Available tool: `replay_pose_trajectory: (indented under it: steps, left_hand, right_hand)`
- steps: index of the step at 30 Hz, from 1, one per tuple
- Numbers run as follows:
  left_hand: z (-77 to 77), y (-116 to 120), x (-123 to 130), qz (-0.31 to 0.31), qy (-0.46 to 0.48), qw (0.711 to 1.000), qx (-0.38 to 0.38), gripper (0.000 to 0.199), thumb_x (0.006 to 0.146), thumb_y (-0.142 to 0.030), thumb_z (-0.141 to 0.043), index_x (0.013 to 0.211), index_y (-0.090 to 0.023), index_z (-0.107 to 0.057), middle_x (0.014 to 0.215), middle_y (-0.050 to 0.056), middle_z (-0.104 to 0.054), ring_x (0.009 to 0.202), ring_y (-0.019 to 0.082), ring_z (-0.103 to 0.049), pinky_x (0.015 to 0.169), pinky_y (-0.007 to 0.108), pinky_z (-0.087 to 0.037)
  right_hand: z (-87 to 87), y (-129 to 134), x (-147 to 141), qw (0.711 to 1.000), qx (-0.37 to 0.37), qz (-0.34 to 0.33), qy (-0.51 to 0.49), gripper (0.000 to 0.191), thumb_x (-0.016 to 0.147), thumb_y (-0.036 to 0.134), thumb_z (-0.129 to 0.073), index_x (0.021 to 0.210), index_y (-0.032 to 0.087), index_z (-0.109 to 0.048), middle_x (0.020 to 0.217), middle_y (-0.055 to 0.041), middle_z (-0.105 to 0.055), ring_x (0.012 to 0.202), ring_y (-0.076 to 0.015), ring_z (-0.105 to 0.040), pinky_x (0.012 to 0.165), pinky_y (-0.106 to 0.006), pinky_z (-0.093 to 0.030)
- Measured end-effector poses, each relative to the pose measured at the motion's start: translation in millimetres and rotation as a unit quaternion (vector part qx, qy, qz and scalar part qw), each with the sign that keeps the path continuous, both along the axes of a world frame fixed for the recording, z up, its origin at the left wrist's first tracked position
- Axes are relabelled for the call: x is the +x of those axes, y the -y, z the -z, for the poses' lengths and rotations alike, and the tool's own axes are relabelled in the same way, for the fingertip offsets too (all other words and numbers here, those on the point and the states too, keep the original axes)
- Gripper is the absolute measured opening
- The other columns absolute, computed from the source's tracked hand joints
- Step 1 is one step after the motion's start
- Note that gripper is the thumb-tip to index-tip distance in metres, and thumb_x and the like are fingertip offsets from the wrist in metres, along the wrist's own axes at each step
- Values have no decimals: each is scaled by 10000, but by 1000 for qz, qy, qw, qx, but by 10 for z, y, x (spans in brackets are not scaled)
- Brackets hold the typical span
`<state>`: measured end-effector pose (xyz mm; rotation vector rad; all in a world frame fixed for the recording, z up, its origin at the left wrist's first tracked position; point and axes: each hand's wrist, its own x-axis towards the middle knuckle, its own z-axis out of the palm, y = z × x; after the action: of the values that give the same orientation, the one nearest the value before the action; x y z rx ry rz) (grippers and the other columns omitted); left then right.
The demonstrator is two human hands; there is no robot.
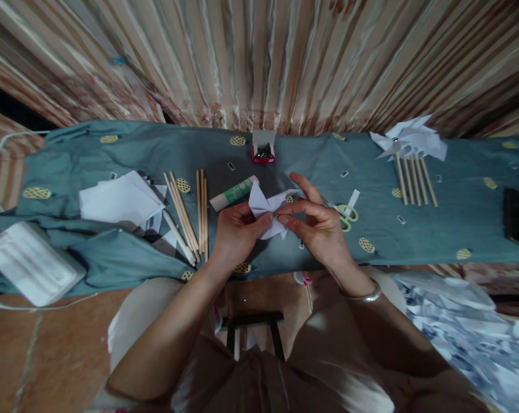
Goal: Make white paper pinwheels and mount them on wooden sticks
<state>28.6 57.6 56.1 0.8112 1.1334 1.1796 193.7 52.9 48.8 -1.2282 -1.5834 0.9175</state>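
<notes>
A white folded-paper pinwheel (264, 202) is held above the table's front part, its pointed blades spread. My left hand (237, 234) grips it from the left, thumb pressed near the centre. From the other side my right hand (322, 225) pinches at the pinwheel's middle with thumb and forefinger, the other fingers raised. Whether a small pin sits in that pinch is hidden. Just behind my left hand lies a glue stick (233, 194) with a green label. Scissors with light green handles (347, 217) rest beside my right hand, partly behind it.
An open red box of small dark metal pieces (263, 152) stands at the back. Wooden sticks (182, 209) and paper sheets (117, 201) lie left, near a white box-shaped device (33, 264). Several pinwheels on sticks (414, 140) lie right. Paper pieces (469, 338) fill the lower right.
</notes>
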Motion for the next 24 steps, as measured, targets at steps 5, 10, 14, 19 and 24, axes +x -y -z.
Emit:
replay_pose_trajectory:
  steps: [5, 10, 14, 19, 24]
  left_hand:
    - [-4, 3, 3, -1, 6, 1000, -5, 201, 565, -275, -851, 710, -164, -766, 698, 15, -736, 611, 146, -645, 599, 261, -518]
    - [12, 10, 1, 2, 24, 1000, 15, 165, 588, -256, -837, 715, -169, -778, 698, 9, -740, 598, 131, -635, 586, 242, -511]
    - [14, 12, -2, 3, 16, 1000, 4, 191, 582, -276, -848, 723, -169, -775, 716, 18, -747, 625, 148, -651, 605, 259, -524]
    - [27, 19, -14, 8, 1, 1000, -1, 209, 596, -292, -842, 747, -166, -773, 741, 26, -753, 659, 166, -668, 615, 266, -529]
    - [48, 21, -19, 4, 8, 1000, 7, 211, 592, -282, -844, 749, -160, -772, 734, 22, -749, 648, 157, -661, 608, 254, -523]
  right_hand:
    - [-18, -1, -9, 1000, 2, -5, 9, 59, 866, 338, -713, 855, 291, -747, 1529, 43, -491, 1308, -249, -569, 1131, -438, -458]
    - [-24, -2, -16, 1000, -4, -4, -6, 51, 856, 331, -723, 836, 288, -741, 1510, 39, -515, 1271, -246, -593, 1134, -456, -454]
    - [-29, -3, -19, 1000, -8, -5, 4, 59, 872, 330, -702, 844, 291, -737, 1483, 36, -539, 1319, -246, -558, 1152, -466, -434]
    - [-32, -1, -15, 1000, -12, -11, -7, 39, 868, 304, -705, 853, 299, -741, 1437, 38, -575, 1384, -255, -501, 1173, -490, -408]
    - [-7, -4, -16, 999, -14, -13, -29, 23, 860, 295, -717, 856, 292, -739, 1456, 40, -560, 1424, -256, -456, 1192, -486, -382]
